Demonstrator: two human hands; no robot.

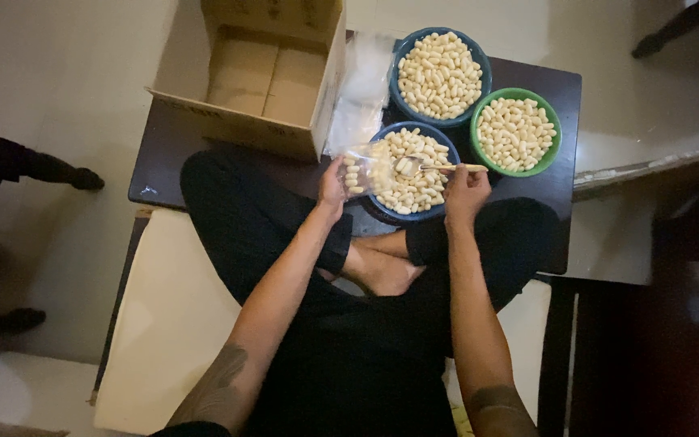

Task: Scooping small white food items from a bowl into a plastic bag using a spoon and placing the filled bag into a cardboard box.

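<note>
The person sits cross-legged with the low table [560, 174] ahead of the knees. On the table stand three bowls of small oval pieces: the near bowl [382, 209] just beyond the hands, the far bowl [440, 75] behind it, and the right bowl [516, 132] to the right, all touching or nearly so. The open cardboard box [260, 81] stands on the table's left part, with a stack of clear bags [363, 91] between it and the bowls. The left hand [332, 184] holds a clear bag [363, 168] at the near bowl's left rim; the right hand [464, 193] holds a spoon [434, 167] over that bowl, its tip at the bag's mouth
</note>
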